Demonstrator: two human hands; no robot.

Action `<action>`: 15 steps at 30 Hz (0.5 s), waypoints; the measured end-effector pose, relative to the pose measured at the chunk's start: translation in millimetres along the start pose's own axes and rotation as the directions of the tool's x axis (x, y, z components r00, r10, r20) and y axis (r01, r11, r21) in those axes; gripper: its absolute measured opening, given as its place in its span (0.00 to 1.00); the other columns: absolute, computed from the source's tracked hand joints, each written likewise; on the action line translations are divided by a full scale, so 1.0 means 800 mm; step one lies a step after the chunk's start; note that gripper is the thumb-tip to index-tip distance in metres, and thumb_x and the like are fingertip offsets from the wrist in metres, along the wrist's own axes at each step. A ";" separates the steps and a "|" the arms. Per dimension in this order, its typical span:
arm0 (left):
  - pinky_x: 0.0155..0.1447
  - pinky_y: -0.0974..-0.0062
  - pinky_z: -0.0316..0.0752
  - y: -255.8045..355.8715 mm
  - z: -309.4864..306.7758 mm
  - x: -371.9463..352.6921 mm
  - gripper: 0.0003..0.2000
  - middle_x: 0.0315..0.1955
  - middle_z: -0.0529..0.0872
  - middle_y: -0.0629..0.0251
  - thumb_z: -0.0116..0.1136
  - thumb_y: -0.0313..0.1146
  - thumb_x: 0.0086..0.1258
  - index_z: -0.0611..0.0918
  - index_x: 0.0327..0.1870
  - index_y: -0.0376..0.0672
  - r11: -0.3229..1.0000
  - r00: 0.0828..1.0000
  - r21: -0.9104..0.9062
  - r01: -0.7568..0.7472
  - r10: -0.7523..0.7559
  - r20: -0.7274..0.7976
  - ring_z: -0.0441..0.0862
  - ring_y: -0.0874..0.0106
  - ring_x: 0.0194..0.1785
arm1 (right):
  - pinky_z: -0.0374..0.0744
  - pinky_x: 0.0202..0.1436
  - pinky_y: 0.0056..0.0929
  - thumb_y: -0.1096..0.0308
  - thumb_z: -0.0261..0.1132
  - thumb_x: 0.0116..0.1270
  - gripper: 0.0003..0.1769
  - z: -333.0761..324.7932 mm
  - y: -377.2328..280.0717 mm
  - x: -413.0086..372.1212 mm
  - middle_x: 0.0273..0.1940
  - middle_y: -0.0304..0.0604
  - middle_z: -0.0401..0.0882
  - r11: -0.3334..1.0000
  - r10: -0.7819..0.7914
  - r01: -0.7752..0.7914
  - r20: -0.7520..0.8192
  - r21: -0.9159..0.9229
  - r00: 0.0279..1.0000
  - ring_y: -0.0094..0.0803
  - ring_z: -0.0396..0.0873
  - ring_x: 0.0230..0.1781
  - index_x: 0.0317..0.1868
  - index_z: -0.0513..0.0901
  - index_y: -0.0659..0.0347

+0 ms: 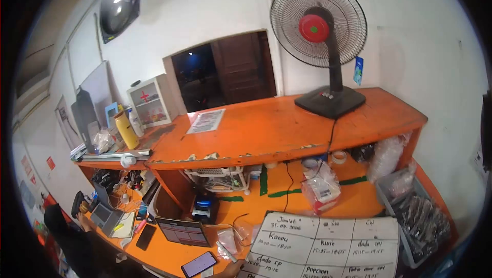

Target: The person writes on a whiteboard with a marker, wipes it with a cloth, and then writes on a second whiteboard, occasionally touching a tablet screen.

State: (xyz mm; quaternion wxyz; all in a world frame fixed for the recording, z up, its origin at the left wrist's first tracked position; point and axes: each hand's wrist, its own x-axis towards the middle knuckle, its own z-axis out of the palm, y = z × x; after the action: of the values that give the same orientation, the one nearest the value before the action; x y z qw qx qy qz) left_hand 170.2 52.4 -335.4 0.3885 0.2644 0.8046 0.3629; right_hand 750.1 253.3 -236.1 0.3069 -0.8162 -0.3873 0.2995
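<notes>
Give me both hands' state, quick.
Left hand: only a sliver shows at the whiteboard edge; cannot tell.
Right hand: not in view.

A black fan point(319, 26) (red hub) stands far right on the orange counter point(266, 124) — a paper sheet point(205, 121), white first-aid cabinet point(152, 101) and yellow bottle point(126, 130) to its left; a grey bin point(385, 192) sits near right

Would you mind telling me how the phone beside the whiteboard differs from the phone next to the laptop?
Beside the whiteboard, the lit phone shows a glowing screen. The dark phone, by the laptop, is blank. The lit phone lies in front of the tablet, while the dark phone lies to its left. Both lie flat on the orange desk.
</notes>
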 end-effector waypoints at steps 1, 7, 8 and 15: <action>0.40 0.65 0.70 0.021 0.004 -0.014 0.20 0.27 0.81 0.58 0.41 0.47 0.70 0.79 0.37 0.39 0.996 0.997 0.065 -0.058 0.061 -0.043 0.78 0.63 0.33 | 0.72 0.55 0.42 0.30 0.40 0.66 0.47 0.001 -0.004 -0.010 0.48 0.62 0.79 0.999 0.024 -0.026 -0.049 -0.028 0.998 0.56 0.75 0.50 0.48 0.80 0.73; 0.35 0.71 0.70 0.119 -0.012 -0.040 0.13 0.25 0.79 0.67 0.49 0.38 0.65 0.79 0.34 0.35 0.984 0.984 -0.120 -0.134 0.118 -0.132 0.76 0.74 0.30 | 0.69 0.57 0.35 0.33 0.43 0.68 0.47 0.031 0.035 0.019 0.50 0.63 0.75 0.948 0.105 -0.037 -0.201 0.317 0.974 0.47 0.73 0.49 0.50 0.74 0.81; 0.36 0.72 0.70 0.119 -0.012 -0.028 0.12 0.25 0.78 0.67 0.49 0.37 0.65 0.78 0.34 0.35 0.975 0.989 -0.194 -0.106 0.084 -0.121 0.75 0.74 0.31 | 0.68 0.58 0.37 0.32 0.42 0.68 0.49 0.035 0.037 0.021 0.53 0.69 0.73 0.958 0.143 -0.062 -0.277 0.280 0.950 0.52 0.73 0.52 0.51 0.73 0.83; 0.40 0.73 0.68 0.157 0.008 -0.015 0.10 0.25 0.76 0.67 0.48 0.34 0.66 0.77 0.36 0.36 0.952 0.955 -0.102 -0.287 0.277 -0.105 0.72 0.74 0.33 | 0.73 0.48 0.36 0.33 0.45 0.68 0.43 0.004 -0.029 0.018 0.38 0.56 0.77 0.929 0.165 -0.056 -0.274 0.365 0.947 0.43 0.75 0.38 0.42 0.74 0.77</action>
State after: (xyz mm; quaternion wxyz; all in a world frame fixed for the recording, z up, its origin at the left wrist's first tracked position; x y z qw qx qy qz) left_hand 200.1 121.3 -233.8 0.3108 0.3369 0.7528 0.4725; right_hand 744.9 277.4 -224.4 0.4859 -0.8044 -0.2291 0.2535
